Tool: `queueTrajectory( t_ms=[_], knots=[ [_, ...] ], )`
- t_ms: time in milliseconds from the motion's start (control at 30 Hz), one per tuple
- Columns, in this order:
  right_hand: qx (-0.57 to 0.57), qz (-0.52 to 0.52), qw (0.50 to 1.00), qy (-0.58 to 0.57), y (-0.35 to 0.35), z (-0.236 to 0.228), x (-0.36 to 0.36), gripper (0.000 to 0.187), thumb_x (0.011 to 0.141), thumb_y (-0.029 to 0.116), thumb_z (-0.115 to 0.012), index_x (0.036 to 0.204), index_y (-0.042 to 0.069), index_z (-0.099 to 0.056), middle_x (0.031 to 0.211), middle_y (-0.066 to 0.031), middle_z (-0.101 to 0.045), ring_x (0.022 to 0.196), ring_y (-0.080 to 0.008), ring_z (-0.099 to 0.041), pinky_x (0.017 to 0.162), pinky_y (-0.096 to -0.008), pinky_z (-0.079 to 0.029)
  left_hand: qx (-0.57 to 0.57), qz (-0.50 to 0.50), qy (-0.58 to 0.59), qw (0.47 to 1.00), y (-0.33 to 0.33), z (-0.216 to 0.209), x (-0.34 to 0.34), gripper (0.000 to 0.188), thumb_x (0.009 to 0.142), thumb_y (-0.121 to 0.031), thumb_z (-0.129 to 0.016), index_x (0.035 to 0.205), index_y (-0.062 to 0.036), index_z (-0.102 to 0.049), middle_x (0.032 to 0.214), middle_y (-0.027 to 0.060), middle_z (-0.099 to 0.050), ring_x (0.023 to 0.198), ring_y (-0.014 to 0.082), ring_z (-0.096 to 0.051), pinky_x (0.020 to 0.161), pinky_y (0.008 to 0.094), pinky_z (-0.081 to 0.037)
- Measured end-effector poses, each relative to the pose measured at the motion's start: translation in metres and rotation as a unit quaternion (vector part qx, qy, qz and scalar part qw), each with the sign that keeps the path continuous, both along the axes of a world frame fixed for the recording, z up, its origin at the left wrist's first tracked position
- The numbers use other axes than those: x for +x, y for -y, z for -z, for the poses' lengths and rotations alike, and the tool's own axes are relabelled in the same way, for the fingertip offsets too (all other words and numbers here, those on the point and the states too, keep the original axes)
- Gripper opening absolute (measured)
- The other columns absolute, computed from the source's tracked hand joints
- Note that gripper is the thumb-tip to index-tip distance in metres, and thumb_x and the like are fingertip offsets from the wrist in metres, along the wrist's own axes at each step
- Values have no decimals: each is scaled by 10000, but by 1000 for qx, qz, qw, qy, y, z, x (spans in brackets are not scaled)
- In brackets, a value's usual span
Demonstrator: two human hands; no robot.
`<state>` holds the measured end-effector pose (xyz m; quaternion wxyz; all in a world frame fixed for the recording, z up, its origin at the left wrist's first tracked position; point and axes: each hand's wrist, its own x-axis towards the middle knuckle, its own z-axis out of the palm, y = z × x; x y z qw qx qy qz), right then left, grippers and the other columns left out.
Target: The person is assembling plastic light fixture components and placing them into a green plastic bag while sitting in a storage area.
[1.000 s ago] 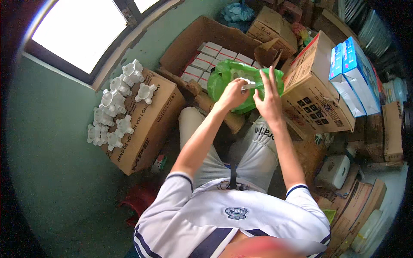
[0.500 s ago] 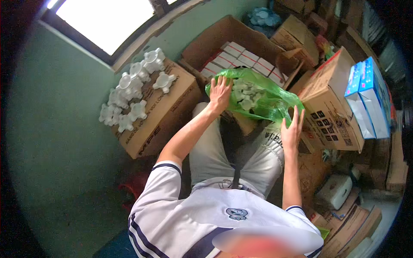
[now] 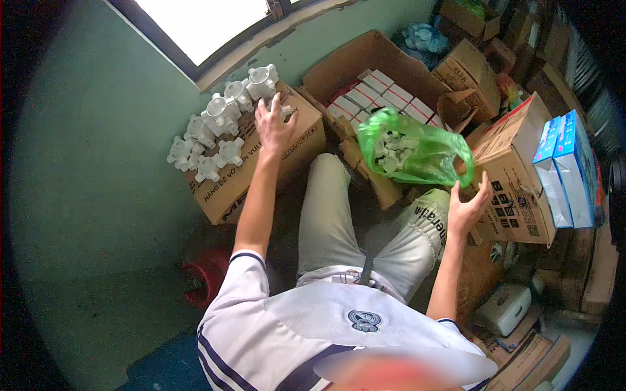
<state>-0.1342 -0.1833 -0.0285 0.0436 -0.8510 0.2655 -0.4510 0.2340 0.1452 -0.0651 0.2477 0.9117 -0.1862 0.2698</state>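
My left hand [image 3: 276,129] is over a cardboard box [image 3: 261,159], fingers spread around a white plastic fitting [image 3: 287,111] partly hidden behind them. I cannot tell whether it touches the fitting. More white fittings with short stubs, such as this round-mouthed one [image 3: 220,109], stand along the box top. A green plastic bag [image 3: 433,153] sits open in front of my knees, with several small white pieces [image 3: 393,151] in it. My right hand [image 3: 468,210] is at the bag's lower right edge, thumb and fingers apart, the thumb close to the plastic.
Behind the bag, a large open carton [image 3: 349,57] holds rows of small white boxes [image 3: 378,81]. On the right stands another carton [image 3: 505,176] with blue-and-white packages [image 3: 566,169] against it. A window [image 3: 195,26] is set in the green wall. A red object [image 3: 205,277] is on the floor at left.
My left hand has let go of the green bag and moved left to the fittings on the box. The bag's left side has sagged inward. My right hand has stayed by its right edge.
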Motion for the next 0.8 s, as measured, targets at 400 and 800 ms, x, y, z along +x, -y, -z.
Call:
queueTrajectory(
  t_ms=[400, 800],
  knots=[
    [377, 14, 919, 111, 37, 66, 58, 886, 903, 400, -845, 1524, -34, -385, 1398, -249, -550, 1267, -306, -575, 1032, -440, -512, -187, 245, -71, 949, 56, -78, -89, 510, 798, -172, -887, 1273, -113, -713, 1258, 171, -700, 1165, 335, -682, 994, 439, -555],
    [567, -255, 748, 231, 21, 8, 49, 149, 992, 48, -616, 1133, 3, -593, 787, -48, -644, 619, -101, -583, 611, -284, -509, 298, 444, -335, 775, 281, 46, -112, 637, 854, -495, -788, 1374, -142, -688, 1210, 197, -752, 1184, 352, -698, 992, 495, -555]
  ],
)
